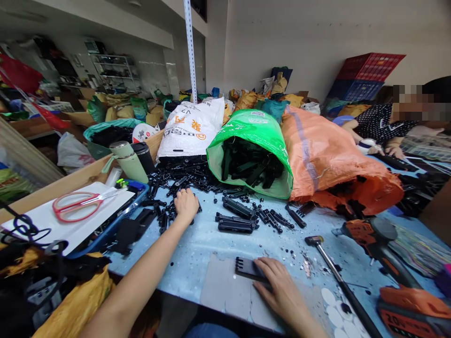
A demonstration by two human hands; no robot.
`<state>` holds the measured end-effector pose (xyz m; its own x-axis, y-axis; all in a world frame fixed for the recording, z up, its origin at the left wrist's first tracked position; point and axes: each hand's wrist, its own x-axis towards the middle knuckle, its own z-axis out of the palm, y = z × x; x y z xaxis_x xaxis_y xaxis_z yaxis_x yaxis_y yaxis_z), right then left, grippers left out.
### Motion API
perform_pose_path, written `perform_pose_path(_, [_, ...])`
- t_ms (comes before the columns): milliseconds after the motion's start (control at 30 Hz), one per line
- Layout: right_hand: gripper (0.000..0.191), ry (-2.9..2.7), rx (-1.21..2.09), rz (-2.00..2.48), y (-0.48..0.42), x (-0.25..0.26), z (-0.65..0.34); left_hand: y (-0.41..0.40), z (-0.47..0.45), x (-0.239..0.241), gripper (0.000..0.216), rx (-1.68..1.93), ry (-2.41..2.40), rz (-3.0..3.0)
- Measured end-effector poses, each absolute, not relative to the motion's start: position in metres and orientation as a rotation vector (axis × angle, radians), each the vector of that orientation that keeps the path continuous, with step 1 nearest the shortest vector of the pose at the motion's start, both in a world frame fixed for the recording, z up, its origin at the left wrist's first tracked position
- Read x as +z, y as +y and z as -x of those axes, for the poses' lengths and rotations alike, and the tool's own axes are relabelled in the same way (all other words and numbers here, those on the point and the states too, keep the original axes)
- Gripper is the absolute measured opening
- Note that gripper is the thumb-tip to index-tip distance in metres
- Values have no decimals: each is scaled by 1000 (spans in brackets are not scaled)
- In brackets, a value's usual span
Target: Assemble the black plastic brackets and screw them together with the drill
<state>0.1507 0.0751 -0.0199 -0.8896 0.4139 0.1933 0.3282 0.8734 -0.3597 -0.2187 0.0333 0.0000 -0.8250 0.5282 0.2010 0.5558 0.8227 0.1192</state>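
My left hand (186, 205) is over a pile of small black plastic parts (183, 176) at the table's middle left, its fingers bent down among them. Whatever lies under those fingertips is hidden. Near the front edge, my right hand (276, 280) grips a flat black plastic piece (248, 267) with a slotted end, thumb on the near side and fingers over the top. That piece rests on a grey mat (221, 286). Beyond it lie longer black plastic assemblies (236, 223) side by side, with several loose black strips (271, 219) to their right.
A green sack (252, 126) of black parts stands between a white sack (193, 126) and an orange sack (317, 150). On the right lie a hammer (338, 277) and a cordless drill (382, 249). Scissors (84, 204) rest at left. Another person's hands (392, 149) work at far right.
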Motion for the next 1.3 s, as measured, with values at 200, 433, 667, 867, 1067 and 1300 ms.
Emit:
perform_pose_path(200, [37, -2756, 577, 532, 72, -22, -139, 24, 266, 18, 30, -215, -2999, 741])
perform_pose_path(433, [36, -2231, 1410, 843, 82, -4, -125, -8, 213, 36, 22, -301, -2849, 1225])
perform_pose_path(667, [51, -1375, 2100, 1011, 85, 4, -121, -27, 101, 61, 29, -266, -2606, 2280])
perform_pose_path(867, [57, -1412, 2070, 911, 79, -8, -128, -11, 36, 14, 34, -964, -2467, 2411])
perform_pose_path(1067, [64, -1368, 2078, 849, 77, -13, -129, -10, 5, 7, 41, -1901, -2606, 1946])
perform_pose_path(1300, [51, -2190, 1624, 549, 99, 3, -146, -14, 5, 23, 37, -1644, -2501, 1941])
